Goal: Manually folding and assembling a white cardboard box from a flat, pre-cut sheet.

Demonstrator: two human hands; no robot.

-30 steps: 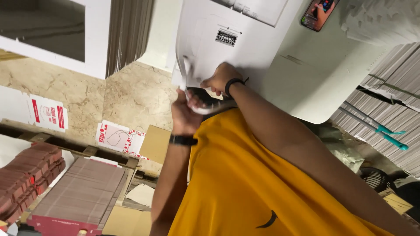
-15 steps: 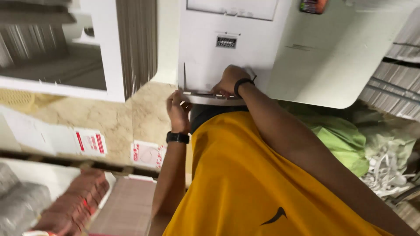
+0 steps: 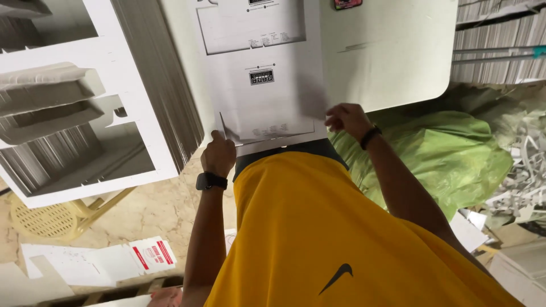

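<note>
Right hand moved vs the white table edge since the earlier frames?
Yes. The right hand slid sideways along the white table edge, away from the left hand, to the printed sheet's corner.

White printed card sheet (image 3: pixel 261 74), yellow shirt (image 3: pixel 318 227), green sack (image 3: pixel 443 153).

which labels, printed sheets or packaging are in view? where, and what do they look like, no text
Printed carton sheet: centre top on the white table, both hands at its near edge; flat, white, small dark label block.
Sticker: table's far edge; small, pink and dark.
Flat carton piece: floor, lower left; white with red stripes.
Die-cut board: left; white with rectangular openings.
Green sack: right; crumpled.
</note>
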